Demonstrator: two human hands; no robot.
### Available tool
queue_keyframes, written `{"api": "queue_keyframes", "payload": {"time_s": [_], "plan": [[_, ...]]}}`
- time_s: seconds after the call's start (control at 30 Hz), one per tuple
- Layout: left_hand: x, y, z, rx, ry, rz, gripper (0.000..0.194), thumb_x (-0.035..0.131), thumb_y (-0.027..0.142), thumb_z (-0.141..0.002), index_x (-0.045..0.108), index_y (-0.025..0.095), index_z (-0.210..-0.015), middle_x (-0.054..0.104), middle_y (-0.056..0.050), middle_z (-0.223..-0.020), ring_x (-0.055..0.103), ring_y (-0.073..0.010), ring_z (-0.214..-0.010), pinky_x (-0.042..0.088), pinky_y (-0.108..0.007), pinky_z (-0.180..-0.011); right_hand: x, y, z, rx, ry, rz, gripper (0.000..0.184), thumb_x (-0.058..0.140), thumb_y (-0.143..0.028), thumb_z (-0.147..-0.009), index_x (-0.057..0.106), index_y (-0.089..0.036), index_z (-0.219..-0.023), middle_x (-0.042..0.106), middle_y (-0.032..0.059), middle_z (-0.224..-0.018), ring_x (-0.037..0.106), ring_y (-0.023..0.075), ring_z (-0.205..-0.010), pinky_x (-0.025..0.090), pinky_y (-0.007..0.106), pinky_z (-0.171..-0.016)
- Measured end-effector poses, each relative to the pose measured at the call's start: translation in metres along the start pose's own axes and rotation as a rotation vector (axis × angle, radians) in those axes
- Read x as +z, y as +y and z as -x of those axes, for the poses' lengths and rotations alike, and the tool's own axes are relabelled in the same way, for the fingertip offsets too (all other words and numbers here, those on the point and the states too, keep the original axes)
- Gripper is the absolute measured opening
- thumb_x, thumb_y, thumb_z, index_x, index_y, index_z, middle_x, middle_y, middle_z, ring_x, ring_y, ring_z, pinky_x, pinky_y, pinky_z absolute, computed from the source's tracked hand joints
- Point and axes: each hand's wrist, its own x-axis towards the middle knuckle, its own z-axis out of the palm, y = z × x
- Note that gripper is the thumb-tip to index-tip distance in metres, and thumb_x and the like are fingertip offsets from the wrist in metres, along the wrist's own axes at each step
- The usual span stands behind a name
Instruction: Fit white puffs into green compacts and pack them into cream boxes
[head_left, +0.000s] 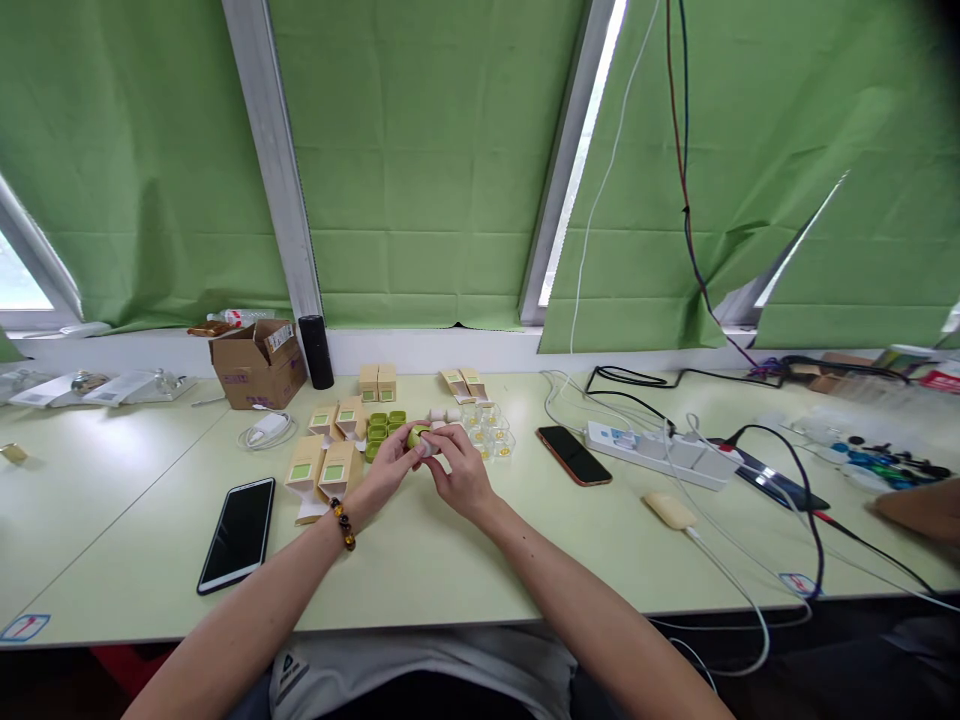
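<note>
My left hand (391, 460) is closed around a small green cup (417, 434) above the middle of the table. The fingers of my right hand (461, 472) pinch a small whitish piece (428, 447) against that cup; its exact kind is partly hidden by the fingers. Just behind my left hand stand several green square cups (377, 420). Several pale pinkish pieces (444, 414) lie beyond my fingertips. To the right of them is a group of clear cups with yellow marks (491, 436). Opened kraft boxes with green windows (339, 468) stand left of my left hand.
Phones lie at left (238, 533) and right (574, 456). A white power strip (660, 455) with tangled cables crosses the right side. Farther back are a cardboard box (259, 365), a black cylinder (316, 352) and more kraft boxes (377, 383). Another person's arm (922, 510) rests at far right.
</note>
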Motion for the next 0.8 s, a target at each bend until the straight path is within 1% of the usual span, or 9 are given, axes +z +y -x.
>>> {"api": "queue_keyframes", "payload": {"time_s": [0.07,0.2,0.3,0.43,0.57,0.63,0.7,0.8], "plan": [[0.001,0.001,0.0,0.014,0.009,-0.026,0.055,0.078,0.051,-0.087,0.066,0.019,-0.129,0.064,-0.008,-0.109,0.048,-0.0112,-0.076,0.042,-0.025,-0.07,0.0,0.0,0.0,-0.011,0.011,0.001,0.037,0.058,-0.017,-0.1,0.061,-0.026,-0.137,0.064,0.0129,-0.116,0.068,0.0259,-0.106,0.066,0.043,-0.087],[0.001,0.002,0.001,0.015,0.033,-0.059,0.058,0.078,0.053,-0.087,0.063,0.019,-0.13,0.059,-0.004,-0.099,0.046,-0.0112,-0.074,0.043,-0.025,-0.07,-0.001,-0.003,-0.002,-0.03,0.032,0.004,0.039,0.058,-0.016,-0.1,0.06,-0.025,-0.138,0.064,0.0128,-0.114,0.068,0.0259,-0.106,0.065,0.043,-0.086],[0.0,0.001,0.001,0.021,0.035,-0.08,0.058,0.077,0.054,-0.088,0.062,0.019,-0.132,0.057,-0.002,-0.096,0.047,-0.0115,-0.074,0.044,-0.026,-0.071,-0.002,-0.005,-0.004,-0.046,0.041,0.001,0.04,0.058,-0.015,-0.1,0.059,-0.026,-0.138,0.064,0.0127,-0.114,0.068,0.0254,-0.104,0.065,0.042,-0.084],[-0.001,0.0,0.001,0.058,0.037,-0.142,0.057,0.073,0.054,-0.091,0.06,0.018,-0.133,0.06,-0.004,-0.099,0.051,-0.0132,-0.078,0.047,-0.026,-0.073,-0.003,-0.006,-0.005,-0.051,0.045,0.004,0.04,0.057,-0.015,-0.1,0.059,-0.026,-0.138,0.064,0.0127,-0.114,0.068,0.0254,-0.103,0.066,0.042,-0.084],[0.001,-0.001,0.003,0.141,0.058,-0.266,0.051,0.066,0.052,-0.096,0.058,0.017,-0.132,0.064,-0.009,-0.113,0.058,-0.018,-0.093,0.05,-0.029,-0.083,-0.002,-0.006,-0.003,-0.036,0.041,0.002,0.039,0.057,-0.016,-0.1,0.059,-0.026,-0.138,0.064,0.0128,-0.114,0.068,0.0256,-0.105,0.066,0.043,-0.086],[0.002,-0.003,0.003,0.171,0.083,-0.349,0.046,0.062,0.049,-0.099,0.058,0.018,-0.132,0.065,-0.01,-0.118,0.06,-0.0188,-0.094,0.05,-0.031,-0.086,-0.001,-0.005,-0.001,-0.037,0.042,0.005,0.039,0.058,-0.017,-0.1,0.06,-0.026,-0.138,0.064,0.0127,-0.113,0.068,0.0252,-0.104,0.066,0.042,-0.084],[0.002,-0.006,0.003,0.175,0.111,-0.42,0.042,0.059,0.045,-0.1,0.059,0.018,-0.132,0.067,-0.01,-0.115,0.06,-0.0185,-0.09,0.051,-0.031,-0.084,0.0,-0.003,0.0,-0.042,0.041,0.005,0.04,0.058,-0.016,-0.1,0.06,-0.026,-0.139,0.065,0.0126,-0.113,0.069,0.0246,-0.103,0.067,0.041,-0.082],[0.002,-0.009,0.003,0.165,0.148,-0.465,0.04,0.059,0.042,-0.099,0.06,0.018,-0.131,0.068,-0.009,-0.108,0.061,-0.0186,-0.086,0.051,-0.031,-0.081,0.001,-0.001,0.002,-0.041,0.039,0.002,0.041,0.058,-0.016,-0.1,0.06,-0.027,-0.14,0.065,0.0124,-0.114,0.07,0.0242,-0.102,0.067,0.041,-0.082]]}}
